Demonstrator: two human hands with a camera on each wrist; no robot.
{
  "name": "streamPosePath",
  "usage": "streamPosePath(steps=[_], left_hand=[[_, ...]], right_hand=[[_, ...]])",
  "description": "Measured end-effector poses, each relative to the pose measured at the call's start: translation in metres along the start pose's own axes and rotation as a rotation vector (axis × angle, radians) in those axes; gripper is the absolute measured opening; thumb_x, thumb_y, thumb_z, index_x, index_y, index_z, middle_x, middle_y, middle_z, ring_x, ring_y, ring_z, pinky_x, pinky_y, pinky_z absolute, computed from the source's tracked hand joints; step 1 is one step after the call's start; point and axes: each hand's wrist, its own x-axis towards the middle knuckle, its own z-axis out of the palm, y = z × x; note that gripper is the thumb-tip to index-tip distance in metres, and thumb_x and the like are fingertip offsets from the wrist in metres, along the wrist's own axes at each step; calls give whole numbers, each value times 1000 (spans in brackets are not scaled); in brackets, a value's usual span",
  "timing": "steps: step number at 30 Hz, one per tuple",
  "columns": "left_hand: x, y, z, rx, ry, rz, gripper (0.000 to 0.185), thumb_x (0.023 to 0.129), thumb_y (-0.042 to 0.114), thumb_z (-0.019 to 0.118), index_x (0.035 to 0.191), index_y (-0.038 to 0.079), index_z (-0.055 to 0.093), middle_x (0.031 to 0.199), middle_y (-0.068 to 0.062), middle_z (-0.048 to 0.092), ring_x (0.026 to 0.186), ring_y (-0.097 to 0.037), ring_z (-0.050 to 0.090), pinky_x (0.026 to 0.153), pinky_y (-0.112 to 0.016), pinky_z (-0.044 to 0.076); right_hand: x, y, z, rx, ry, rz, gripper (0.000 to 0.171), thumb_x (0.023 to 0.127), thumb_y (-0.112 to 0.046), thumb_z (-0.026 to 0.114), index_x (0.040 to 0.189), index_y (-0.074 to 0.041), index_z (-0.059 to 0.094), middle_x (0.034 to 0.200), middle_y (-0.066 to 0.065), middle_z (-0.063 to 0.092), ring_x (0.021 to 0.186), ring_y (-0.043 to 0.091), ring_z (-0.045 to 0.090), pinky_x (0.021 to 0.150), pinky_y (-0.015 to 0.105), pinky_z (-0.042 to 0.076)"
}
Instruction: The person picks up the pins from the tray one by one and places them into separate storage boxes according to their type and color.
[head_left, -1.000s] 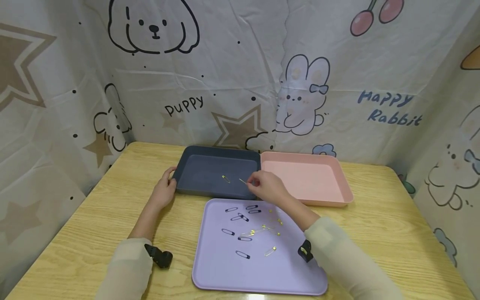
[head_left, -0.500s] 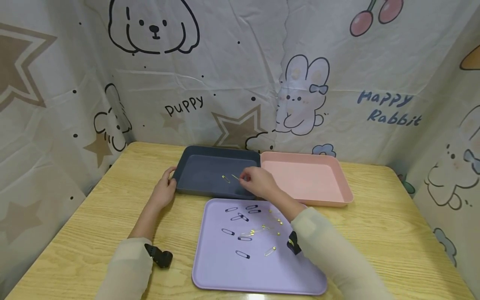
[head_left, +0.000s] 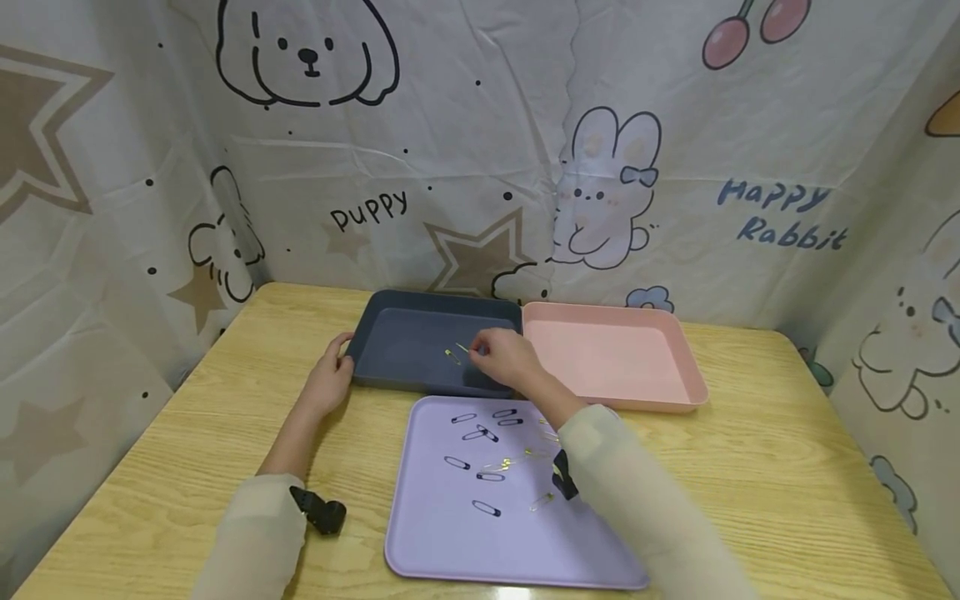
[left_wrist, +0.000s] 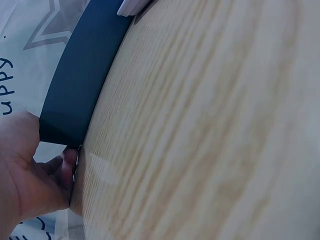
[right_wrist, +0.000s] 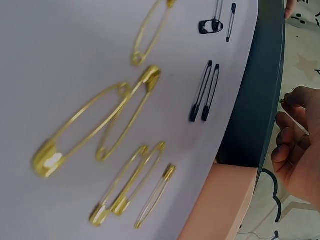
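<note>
Gold metal safety pin [head_left: 462, 347] was pinched in right hand [head_left: 504, 360] fingertips above dark blue plastic tray [head_left: 405, 340], at 12 o'clock from lilac tray [head_left: 450, 533]. Judged light, springy, slippery; best held mid-body. Left hand [head_left: 327, 379] gripped tray's corner.

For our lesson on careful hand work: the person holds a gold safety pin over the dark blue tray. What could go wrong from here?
1. The small gold safety pin is only pinched at the tips of the right hand, so it might slip and fall outside the dark blue tray.
2. The right sleeve hangs over the lilac tray and could sweep its loose pins about.
3. If the pin is open, which I cannot tell, it might prick a finger.
</note>
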Motion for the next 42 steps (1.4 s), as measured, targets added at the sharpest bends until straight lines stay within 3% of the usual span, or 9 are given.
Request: streamPosePath(steps=[42], left_hand=[[1,-1,-1,-5,-11,5,49,99,14,26,148,9,20,65,-1,38,55,-16,36,55,-29,33]], right_hand=[[19,-5,18,-17,15,102,18,90,-28,58,98,-16,68,81,-1,66,69,15,58,61,31,45]])
